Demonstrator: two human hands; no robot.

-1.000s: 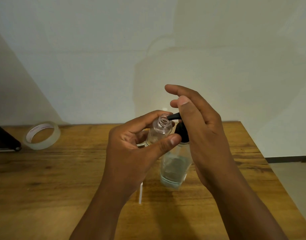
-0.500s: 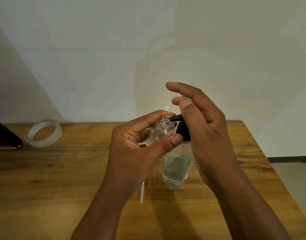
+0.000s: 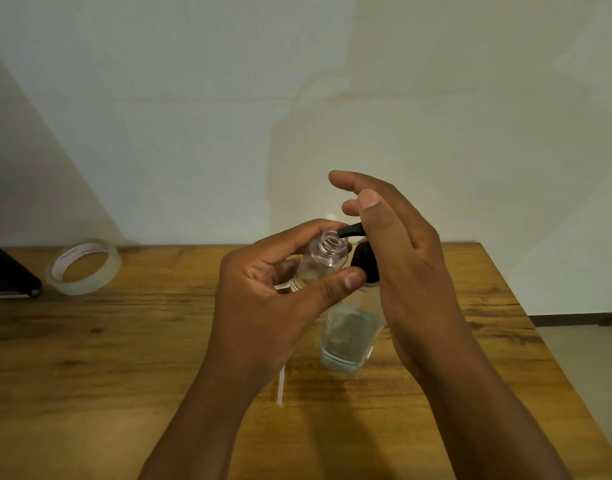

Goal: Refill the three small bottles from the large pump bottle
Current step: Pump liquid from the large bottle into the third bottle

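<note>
Near the frame's centre, the left hand (image 3: 263,299) curls its fingers (image 3: 294,237) and thumb round 1 small bottle (image 3: 323,261), uncapped, its open neck right at the tip of the black pump nozzle (image 3: 349,231). The large pump bottle (image 3: 349,336) stands on the wooden bench (image 3: 124,358), partly filled with clear liquid. The right hand (image 3: 408,258) rests over the pump head, fingers relaxed and extended. A tape roll (image 3: 84,266) lies at the left edge.
</note>
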